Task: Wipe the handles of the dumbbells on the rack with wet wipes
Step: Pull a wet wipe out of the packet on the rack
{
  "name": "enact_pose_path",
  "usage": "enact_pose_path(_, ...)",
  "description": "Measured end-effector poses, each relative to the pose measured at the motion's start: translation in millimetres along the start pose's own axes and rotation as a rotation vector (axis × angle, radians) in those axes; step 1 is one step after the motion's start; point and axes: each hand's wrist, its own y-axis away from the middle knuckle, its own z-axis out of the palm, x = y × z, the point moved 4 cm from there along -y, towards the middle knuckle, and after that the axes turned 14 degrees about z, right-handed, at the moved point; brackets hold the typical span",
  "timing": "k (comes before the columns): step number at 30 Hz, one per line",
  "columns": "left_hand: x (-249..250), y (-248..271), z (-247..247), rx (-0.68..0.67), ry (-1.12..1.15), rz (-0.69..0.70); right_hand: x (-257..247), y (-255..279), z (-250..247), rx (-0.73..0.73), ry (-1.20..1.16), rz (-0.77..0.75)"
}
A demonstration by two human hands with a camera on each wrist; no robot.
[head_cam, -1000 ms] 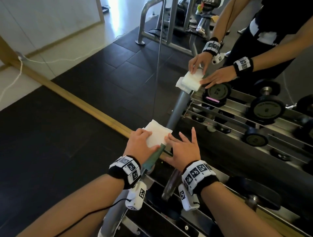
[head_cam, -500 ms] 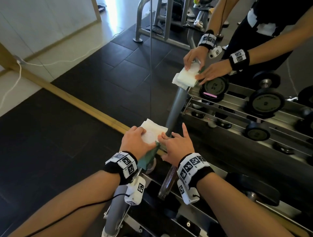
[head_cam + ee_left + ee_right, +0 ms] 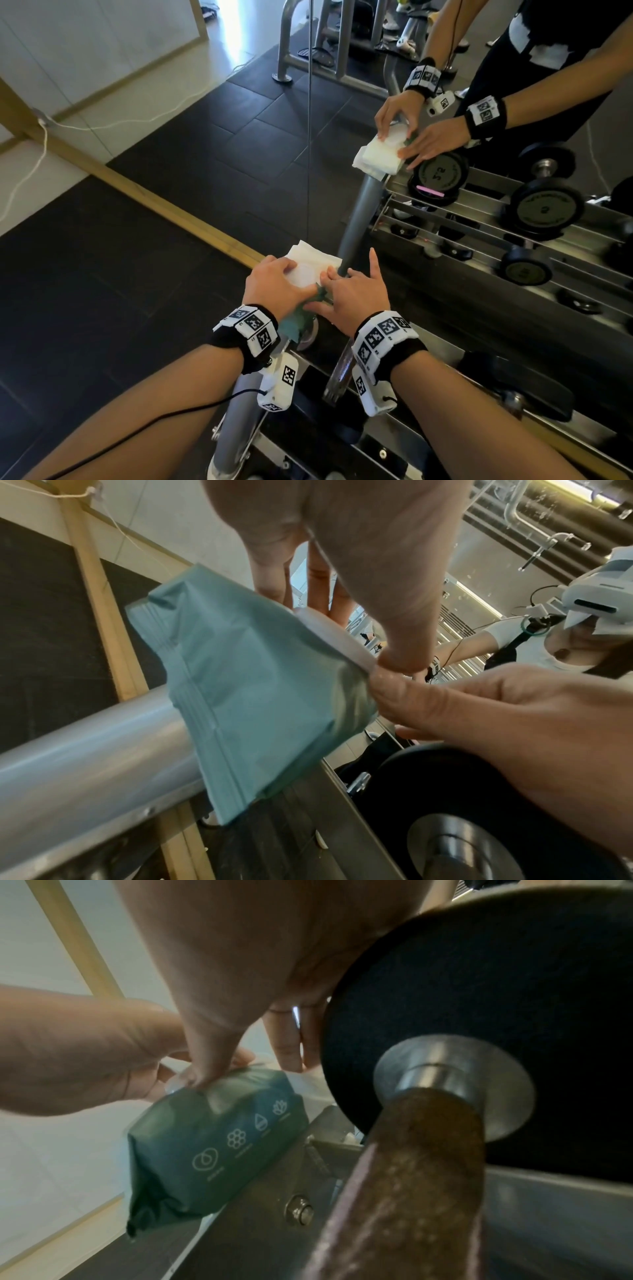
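- Progress: wiping not begun; no dumbbell handle (image 3: pixel 411 1164) has a wipe on it.
- Left hand (image 3: pixel 277 286) grips the teal wet-wipe pack (image 3: pixel 246 691), thumb and fingers curled on its top, at the rack's (image 3: pixel 534 260) left end post.
- Right hand (image 3: pixel 356 294) pinches the pack's lid edge, other fingers extended.
- White wipe (image 3: pixel 313 260) protrudes.
- Room: mirror wall, black floor tiles (image 3: pixel 120 274), wooden trim.

Daylight glares off the far floor; wrist views blurred, edges warped.
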Motion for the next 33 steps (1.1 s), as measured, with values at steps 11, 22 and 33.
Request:
enact_pose_path(11,-3,-1,-1,0.008,-0.010,0.027,-11,-1,4,0.005,0.062,0.100)
enact_pose_path(22,-7,-1,-4,0.023,-0.003,0.046,-12,0,8,0.039,0.026,0.077)
enact_pose_path(33,16,-5,-10,-0.216,-0.362,0.294,-9,8,10,0.081,0.004,0.057)
